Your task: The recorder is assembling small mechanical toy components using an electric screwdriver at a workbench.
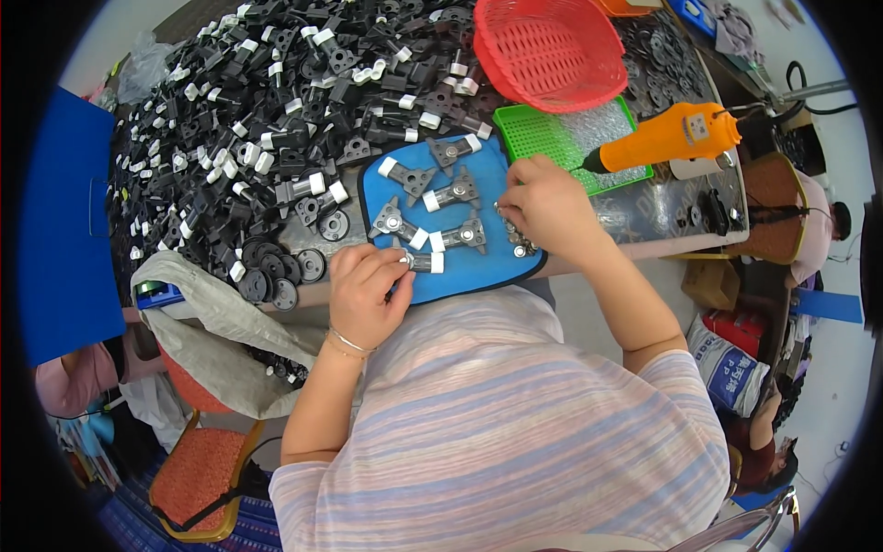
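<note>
On a blue mat point(492, 262) lie several black plastic brackets with white ends, one of them a bracket point(454, 192) near its middle, each with a round metal piece set in. At the mat's near left edge my left hand point(368, 287) has its fingers closed on another white-ended bracket point(430, 262), partly hidden under them. My right hand point(550, 204) is over the mat's right side, fingertips pinched together. What they hold, if anything, is too small to make out. Just below those fingertips sits a small heap of metal hardware point(522, 247).
A large pile of black and white plastic parts point(276, 101) covers the table's left. Black discs point(271, 267) lie left of my left hand. Beyond my right hand are a green tray point(529, 129) of small shiny pieces, a red basket point(552, 55) and an orange electric screwdriver point(676, 136).
</note>
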`<act>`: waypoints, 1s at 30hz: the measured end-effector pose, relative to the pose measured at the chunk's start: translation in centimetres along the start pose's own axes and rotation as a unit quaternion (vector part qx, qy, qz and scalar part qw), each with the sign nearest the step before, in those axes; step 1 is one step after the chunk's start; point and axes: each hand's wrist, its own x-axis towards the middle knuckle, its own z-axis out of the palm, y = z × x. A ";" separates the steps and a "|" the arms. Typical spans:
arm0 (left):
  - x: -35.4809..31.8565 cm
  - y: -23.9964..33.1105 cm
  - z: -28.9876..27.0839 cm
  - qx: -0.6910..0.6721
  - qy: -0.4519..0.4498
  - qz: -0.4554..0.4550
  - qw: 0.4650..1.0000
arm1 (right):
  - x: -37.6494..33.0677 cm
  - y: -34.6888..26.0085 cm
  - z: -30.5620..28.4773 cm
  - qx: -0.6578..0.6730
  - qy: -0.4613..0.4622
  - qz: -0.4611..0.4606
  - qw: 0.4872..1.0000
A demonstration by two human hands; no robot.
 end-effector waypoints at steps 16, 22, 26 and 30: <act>0.5 0.1 -0.8 -0.008 0.032 0.001 0.999 | -0.3 -0.6 0.2 -0.011 0.010 -0.007 1.000; 0.7 0.2 -1.2 -0.006 0.043 0.000 0.999 | 3.5 -1.0 0.5 0.120 -0.007 0.020 0.993; 0.3 0.3 -1.6 0.001 0.050 -0.004 0.999 | 7.8 -1.9 1.8 0.190 -0.051 -0.001 0.980; -0.6 -0.2 -2.4 0.018 0.071 -0.013 0.997 | 10.4 -2.3 2.8 0.180 -0.144 0.044 0.972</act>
